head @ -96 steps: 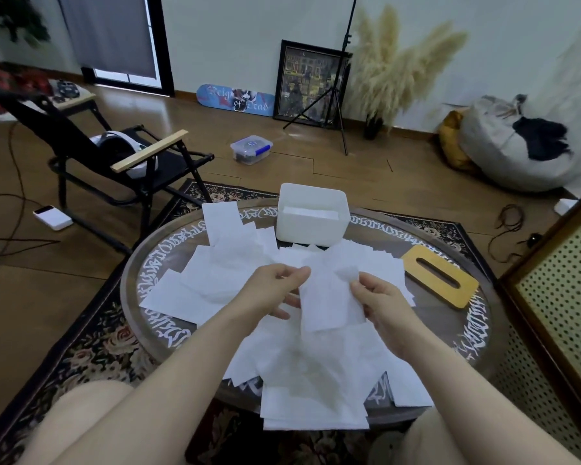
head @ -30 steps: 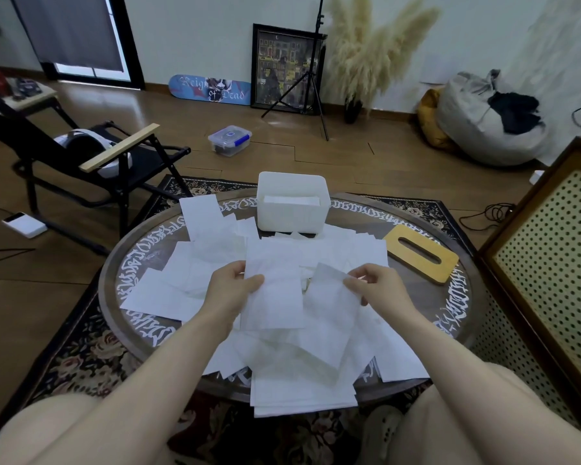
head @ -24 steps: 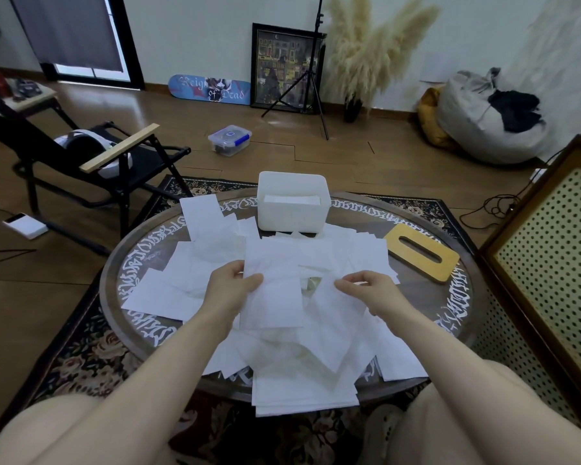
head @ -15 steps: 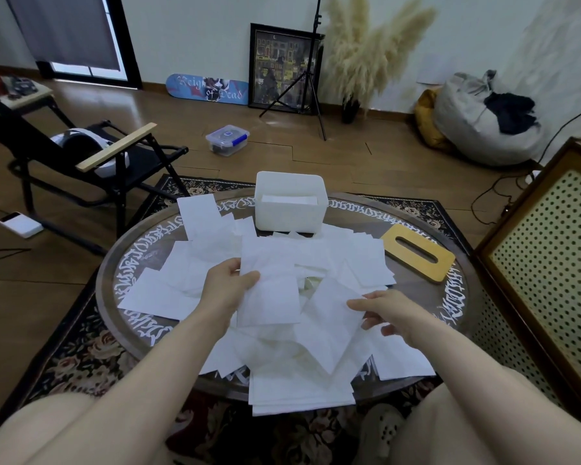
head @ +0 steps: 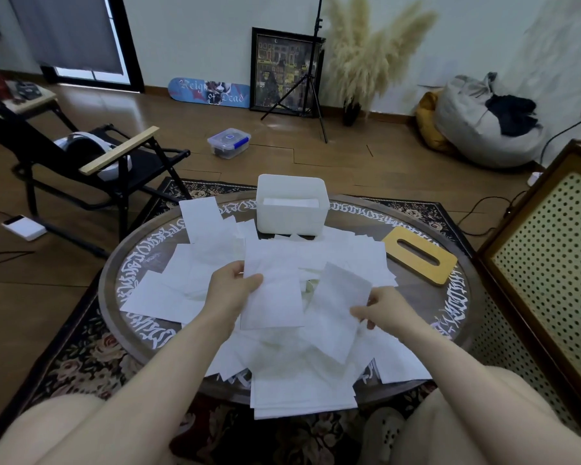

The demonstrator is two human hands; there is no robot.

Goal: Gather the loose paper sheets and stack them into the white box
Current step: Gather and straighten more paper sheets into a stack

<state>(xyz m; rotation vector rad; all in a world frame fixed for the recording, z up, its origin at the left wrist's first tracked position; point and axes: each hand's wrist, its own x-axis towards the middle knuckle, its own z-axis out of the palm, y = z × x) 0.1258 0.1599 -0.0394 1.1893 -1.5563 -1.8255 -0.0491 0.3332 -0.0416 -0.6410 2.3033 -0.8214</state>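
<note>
Since half a second before, the right hand (head: 384, 308) had lifted a second sheet (head: 341, 307) off the pile, its corner now raised and tilted toward the white box (head: 291, 214); the left hand (head: 230, 290) had kept its place. The left hand pinched a flat sheet (head: 272, 290) between thumb and fingers, held on the near side of the white box. The right hand pinched the second sheet by its right edge, thumb on top. The loose paper sheets (head: 302, 380) lay scattered over the round table (head: 450, 297) from the white box toward the person. Some paper already lay inside the white box. A wooden lid (head: 420, 260) rested right of the white box.
</note>
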